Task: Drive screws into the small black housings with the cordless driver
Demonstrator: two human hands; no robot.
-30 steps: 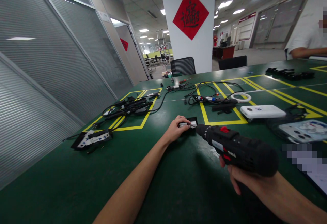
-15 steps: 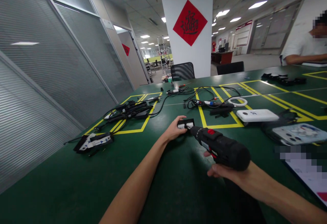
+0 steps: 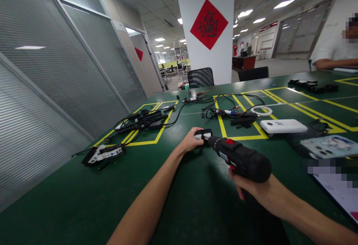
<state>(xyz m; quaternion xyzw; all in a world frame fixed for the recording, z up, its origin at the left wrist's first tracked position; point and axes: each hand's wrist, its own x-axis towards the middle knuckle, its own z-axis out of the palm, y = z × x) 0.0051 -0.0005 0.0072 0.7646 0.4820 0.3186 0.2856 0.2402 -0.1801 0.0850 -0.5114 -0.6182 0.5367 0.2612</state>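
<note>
My left hand (image 3: 191, 141) is closed on a small black part with a white piece (image 3: 203, 135), pressing it to the green table (image 3: 84, 204). My right hand (image 3: 253, 189) grips a black cordless drill with red trim (image 3: 240, 158). The drill's nose points at the small part and sits right against it.
A black and white bracket (image 3: 102, 154) lies at the left. Bundles of black cables (image 3: 142, 120) and tools (image 3: 233, 113) lie inside yellow tape boxes. A white box (image 3: 283, 126), a phone (image 3: 327, 145) and papers (image 3: 339, 191) sit at the right. Another person (image 3: 334, 53) sits at the far right.
The drill has moved forward and lower, its nose now meeting the small part. My left hand stays on the part. The camera has tilted slightly.
</note>
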